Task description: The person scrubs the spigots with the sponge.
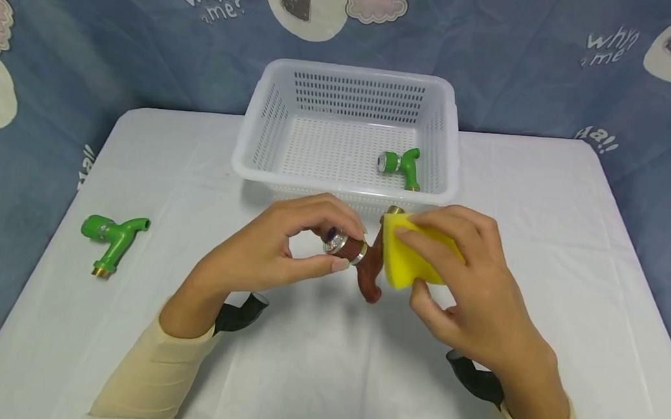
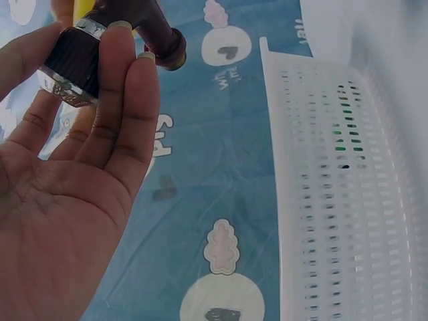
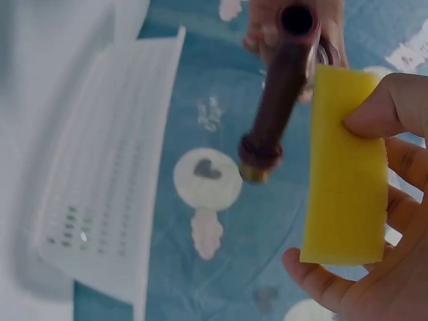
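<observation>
Left hand (image 1: 274, 247) pinches a curved brown tap (image 1: 371, 264), right hand (image 1: 476, 291) a sponge (image 1: 400, 259). I see a slotted basket (image 1: 343, 188) at the worktop's (image 1: 544, 237) back edge.

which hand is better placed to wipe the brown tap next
Probably the right hand: it holds the yellow sponge close beside the brown tap, while the left hand grips that tap.

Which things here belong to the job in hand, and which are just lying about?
In the job:
- brown tap, in the left hand
- sponge, in the right hand

Lying about, apparently:
- first green tap, on the table
- basket
- second green tap, inside it
</observation>
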The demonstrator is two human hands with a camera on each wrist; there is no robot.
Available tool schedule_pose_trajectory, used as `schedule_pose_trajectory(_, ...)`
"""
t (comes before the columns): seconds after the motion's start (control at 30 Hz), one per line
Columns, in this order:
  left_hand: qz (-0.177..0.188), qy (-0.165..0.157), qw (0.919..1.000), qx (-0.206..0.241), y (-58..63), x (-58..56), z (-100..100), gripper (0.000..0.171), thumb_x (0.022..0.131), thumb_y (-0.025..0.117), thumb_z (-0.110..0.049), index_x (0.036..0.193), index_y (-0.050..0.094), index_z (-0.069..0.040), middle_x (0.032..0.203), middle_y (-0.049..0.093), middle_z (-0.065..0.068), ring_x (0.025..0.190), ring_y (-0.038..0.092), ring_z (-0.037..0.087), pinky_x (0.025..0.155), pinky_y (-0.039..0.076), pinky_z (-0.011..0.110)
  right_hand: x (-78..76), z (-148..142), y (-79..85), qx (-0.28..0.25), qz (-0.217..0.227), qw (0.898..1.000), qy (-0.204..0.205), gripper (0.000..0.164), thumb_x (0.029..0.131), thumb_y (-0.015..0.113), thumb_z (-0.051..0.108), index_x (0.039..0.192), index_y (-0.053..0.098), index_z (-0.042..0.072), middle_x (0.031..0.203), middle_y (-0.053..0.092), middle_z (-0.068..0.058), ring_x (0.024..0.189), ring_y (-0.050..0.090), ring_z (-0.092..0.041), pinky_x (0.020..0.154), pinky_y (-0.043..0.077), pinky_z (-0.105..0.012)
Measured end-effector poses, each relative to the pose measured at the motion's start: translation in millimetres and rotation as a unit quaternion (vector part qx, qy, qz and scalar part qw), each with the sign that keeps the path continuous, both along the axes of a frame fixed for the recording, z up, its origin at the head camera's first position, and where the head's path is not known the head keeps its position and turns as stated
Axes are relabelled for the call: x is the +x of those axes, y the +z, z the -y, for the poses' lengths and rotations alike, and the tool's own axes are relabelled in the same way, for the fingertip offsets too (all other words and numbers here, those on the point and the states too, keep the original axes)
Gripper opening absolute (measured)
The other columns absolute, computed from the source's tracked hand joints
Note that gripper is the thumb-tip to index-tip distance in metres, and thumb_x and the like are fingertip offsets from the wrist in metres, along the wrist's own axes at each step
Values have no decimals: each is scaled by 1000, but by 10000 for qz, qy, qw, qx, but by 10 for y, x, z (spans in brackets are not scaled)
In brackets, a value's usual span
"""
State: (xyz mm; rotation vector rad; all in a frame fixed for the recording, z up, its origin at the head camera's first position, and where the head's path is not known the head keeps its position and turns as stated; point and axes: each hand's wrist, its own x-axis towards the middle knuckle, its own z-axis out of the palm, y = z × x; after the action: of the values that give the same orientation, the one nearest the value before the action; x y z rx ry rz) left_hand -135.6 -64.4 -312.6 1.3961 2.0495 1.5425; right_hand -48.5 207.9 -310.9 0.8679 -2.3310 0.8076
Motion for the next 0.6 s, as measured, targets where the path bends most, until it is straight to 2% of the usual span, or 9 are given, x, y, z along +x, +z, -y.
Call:
schedule_pose_trajectory(0.13, -143, 89, 9999, 16, -14, 14, -31, 32, 90, 85, -10, 117, 69, -18, 114, 67, -11, 100, 60, 13, 82, 52, 32, -14, 62, -54, 45, 138, 9995, 268, 44, 88, 54, 10, 128, 69, 4, 131, 61, -18, 121, 49, -44, 111, 37, -40)
schedule_pose_trajectory(0.3, -389, 288, 9988, 12, -26, 18, -46, 27, 90, 84, -7, 112, 70, -15, 109, 66, -9, 97, 60, 11, 81, 53, 30, -32, -9, -72, 287, 319, 9991, 33, 43, 88, 53, 11, 126, 72, 5, 130, 63, -17, 121, 50, -43, 107, 40, -42)
schedule_pose_trajectory(0.43, -553, 462, 9971, -241, -35, 23, -49, 30, 92, 81, -6, 118, 68, -14, 112, 66, -9, 97, 61, 9, 84, 54, 29, -11, -55, -43, 186, 366, 9990, -147, 45, 85, 51, 13, 124, 73, 4, 130, 63, -16, 119, 50, -43, 105, 39, -41)
schedule_pose_trajectory(0.6, -474, 622, 9958, -486, -21, 43, -43, 36, 92, 81, -8, 124, 65, -15, 114, 67, -10, 98, 63, 9, 87, 54, 31, -3, 69, -88, 198, 378, 9989, 205, 47, 83, 55, 14, 127, 69, 3, 133, 64, -14, 119, 52, -39, 106, 40, -41)
